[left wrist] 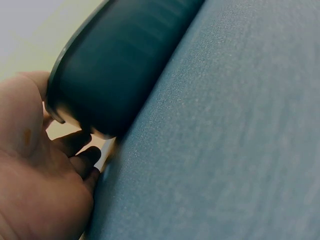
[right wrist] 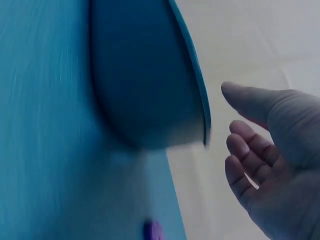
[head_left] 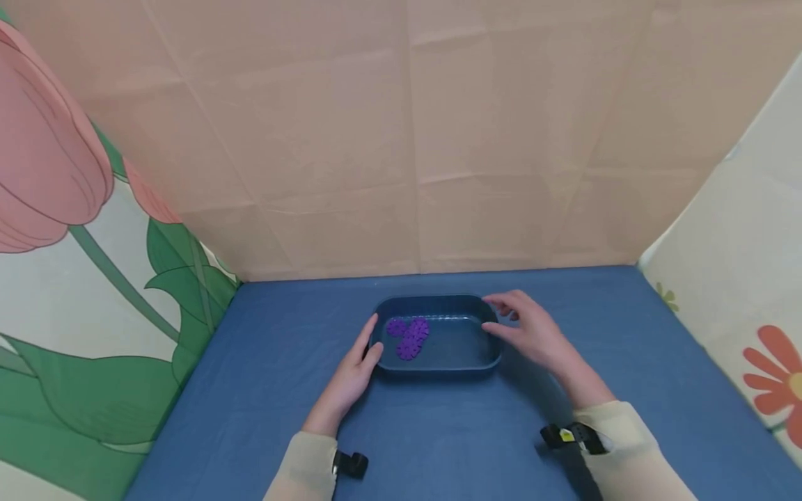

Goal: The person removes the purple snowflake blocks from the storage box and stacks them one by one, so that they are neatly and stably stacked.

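A dark blue oblong tray (head_left: pixel 438 369) with rounded corners sits on the blue tabletop. Several purple notched discs (head_left: pixel 409 348) lie grouped in its left half. My left hand (head_left: pixel 351 376) grips the tray's left end. In the left wrist view that hand (left wrist: pixel 45 170) has its thumb up at the rim and its fingers bent around the end wall. Around the right end of the tray, my right hand (head_left: pixel 529 330) hovers with thumb and fingers spread. The right wrist view shows this hand (right wrist: pixel 280 160) apart from the rim, holding nothing.
A blue cloth (head_left: pixel 263 390) covers the table. Behind it rises a creased beige backdrop (head_left: pixel 413 174), with flower-printed panels (head_left: pixel 733 278) at both sides. A small purple thing (right wrist: pixel 154 230) shows at the bottom of the right wrist view. Both wrists wear black camera bands.
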A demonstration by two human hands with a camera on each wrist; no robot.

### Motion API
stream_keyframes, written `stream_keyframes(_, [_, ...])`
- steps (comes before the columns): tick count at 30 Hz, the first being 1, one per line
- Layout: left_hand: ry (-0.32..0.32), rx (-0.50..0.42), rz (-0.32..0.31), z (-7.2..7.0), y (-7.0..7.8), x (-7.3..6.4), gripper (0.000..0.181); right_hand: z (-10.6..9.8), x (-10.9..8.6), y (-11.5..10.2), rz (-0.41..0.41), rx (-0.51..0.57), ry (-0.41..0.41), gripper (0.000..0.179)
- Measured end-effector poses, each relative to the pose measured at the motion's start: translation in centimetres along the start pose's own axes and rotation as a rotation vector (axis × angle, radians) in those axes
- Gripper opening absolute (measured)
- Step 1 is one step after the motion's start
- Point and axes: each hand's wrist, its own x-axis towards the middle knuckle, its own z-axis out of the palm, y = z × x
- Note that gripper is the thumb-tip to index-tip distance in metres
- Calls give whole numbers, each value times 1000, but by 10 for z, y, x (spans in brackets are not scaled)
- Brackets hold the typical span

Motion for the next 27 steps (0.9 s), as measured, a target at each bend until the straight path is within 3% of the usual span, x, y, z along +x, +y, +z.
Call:
stream_keyframes(9, [-4, -1, 12, 0, 2, -1, 63, 42, 21, -35, -96, 89, -126, 46])
stream_keyframes(13, [-3, -7, 7, 0, 0, -1, 63, 58, 28, -44, -119, 57, -181, 47])
stream_keyframes(18, [26, -23, 7, 3, -17, 10, 63, 76, 36, -50, -129, 7, -227, 49])
stream_keyframes(22, [55, -16, 24, 5, -33, 18, 65, 85, 42, -53, -139, 26, -277, 51])
stream_keyframes(27, [59, -9, 28, 6, -35, 18, 65, 95, 48, -55, -170, 26, -356, 52])
